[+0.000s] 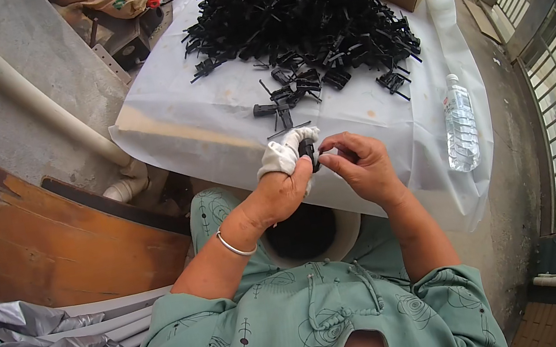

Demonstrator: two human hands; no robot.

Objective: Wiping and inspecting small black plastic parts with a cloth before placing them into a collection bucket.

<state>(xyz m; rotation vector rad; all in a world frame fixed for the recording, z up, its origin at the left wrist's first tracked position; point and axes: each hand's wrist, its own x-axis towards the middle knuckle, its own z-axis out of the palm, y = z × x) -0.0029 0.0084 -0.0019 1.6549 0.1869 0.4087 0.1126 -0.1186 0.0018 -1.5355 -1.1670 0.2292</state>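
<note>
As a small black plastic part (308,147) sits clasped between the thumb and gloved fingers of a worker's left hand (285,183), its long axis points roughly away from the body, partly hidden by the grip. The part lies just left of the fingertips of the right hand (366,167), whose thumb and forefinger form a narrow pinch; whether they touch it or hold a piece cannot be told. The left hand, in its white glove (279,156), is the nearer. Both work above the near edge of a sheeted counter (202,123), with loose black parts (282,108) just beyond, a dense heap (295,18) behind and a clear bottle (461,130) at right.
</note>
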